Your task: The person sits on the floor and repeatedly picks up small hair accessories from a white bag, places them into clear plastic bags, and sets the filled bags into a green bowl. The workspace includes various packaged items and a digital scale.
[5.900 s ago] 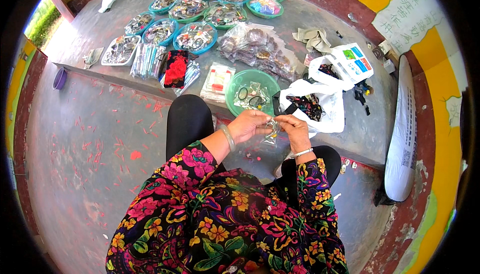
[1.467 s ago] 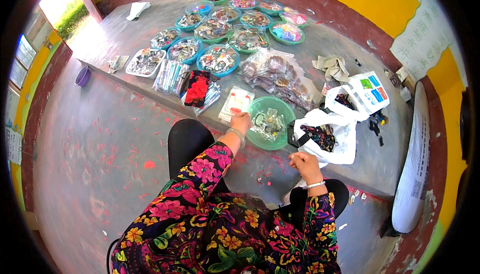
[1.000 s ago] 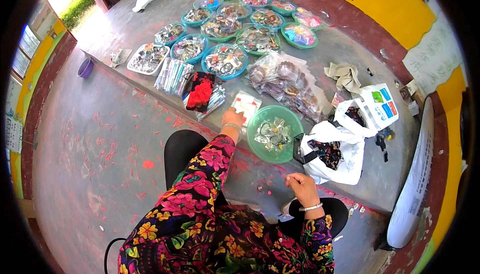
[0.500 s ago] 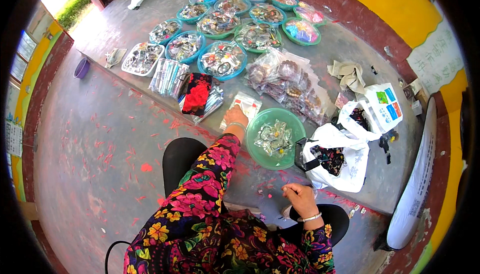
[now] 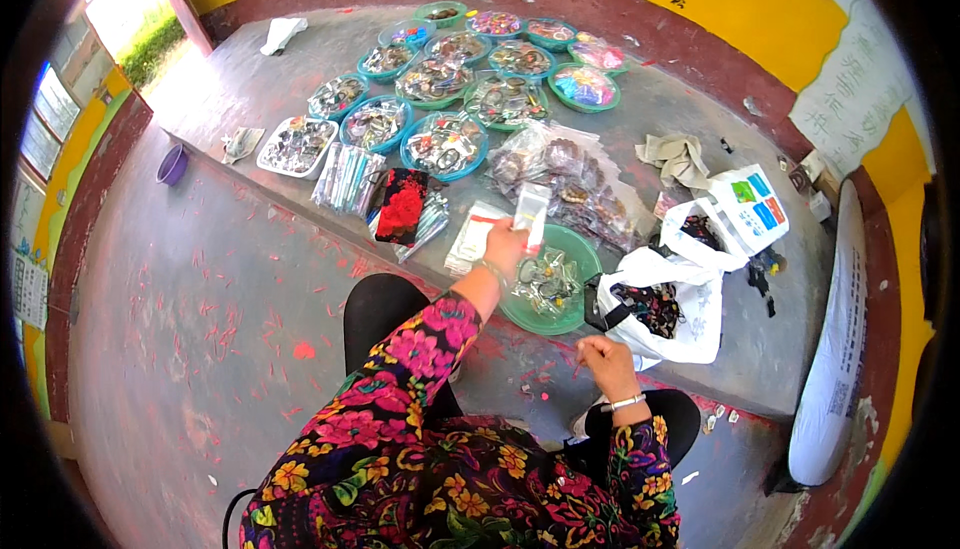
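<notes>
My left hand [image 5: 505,249] pinches a small clear plastic bag [image 5: 533,207] with a red band, raised by the rim of a green basin. Beside that hand lies a stack of similar flat plastic bags [image 5: 470,237]. In the green basin [image 5: 519,313] are several small clear packets [image 5: 548,281], whose contents I cannot make out. My right hand [image 5: 610,367] is closed, its fingers curled together, just in front of a white plastic bag [image 5: 706,311] full of small dark items [image 5: 652,307]. Whatever its fingertips may hold is too small to name.
Several basins of packets, including a blue one [image 5: 484,156], stand farther back. A black-and-red floral cloth item [image 5: 402,207] and bundled clear packages [image 5: 345,181] lie left of the stack. Bags of beads [image 5: 575,189] lie behind the basin. A raised floor edge [image 5: 300,214] runs across.
My left hand has lifted a plastic bag off the stack and moved right, toward the green basin. My right hand stays curled in nearly the same place. The view has shifted slightly.
</notes>
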Tool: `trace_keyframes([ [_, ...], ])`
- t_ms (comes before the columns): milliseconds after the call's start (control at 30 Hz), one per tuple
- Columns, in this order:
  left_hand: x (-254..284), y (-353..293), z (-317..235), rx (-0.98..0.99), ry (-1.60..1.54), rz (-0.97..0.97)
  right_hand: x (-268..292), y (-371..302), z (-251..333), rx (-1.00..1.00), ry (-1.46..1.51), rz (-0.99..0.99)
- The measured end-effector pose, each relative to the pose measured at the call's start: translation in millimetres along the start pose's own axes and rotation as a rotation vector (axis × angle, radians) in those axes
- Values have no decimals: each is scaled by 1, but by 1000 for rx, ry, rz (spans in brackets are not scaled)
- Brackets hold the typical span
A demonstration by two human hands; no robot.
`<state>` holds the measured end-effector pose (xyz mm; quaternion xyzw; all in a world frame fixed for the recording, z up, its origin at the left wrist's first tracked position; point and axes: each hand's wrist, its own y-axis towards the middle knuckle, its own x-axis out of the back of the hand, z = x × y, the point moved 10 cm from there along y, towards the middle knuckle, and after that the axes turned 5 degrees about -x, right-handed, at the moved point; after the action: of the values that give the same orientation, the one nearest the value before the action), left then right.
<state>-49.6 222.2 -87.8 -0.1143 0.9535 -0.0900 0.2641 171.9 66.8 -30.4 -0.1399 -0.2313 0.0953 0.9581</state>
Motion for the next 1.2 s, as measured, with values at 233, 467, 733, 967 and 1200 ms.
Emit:
trace_keyframes([
  [233,-60,-169,20,235,135,379,29,-5,12,-70,506,-181],
  [467,-66,-221,14,214,175,486,27,-19,18,14,627,-164],
  [733,-77,-222,14,380,94,629,7,-22,25,58,539,18],
  [967,-60,-206,34,325,194,555,8,-11,12,51,397,-111],
  [1200,-58,-202,41,383,141,477,12,-10,9,58,367,-186],
])
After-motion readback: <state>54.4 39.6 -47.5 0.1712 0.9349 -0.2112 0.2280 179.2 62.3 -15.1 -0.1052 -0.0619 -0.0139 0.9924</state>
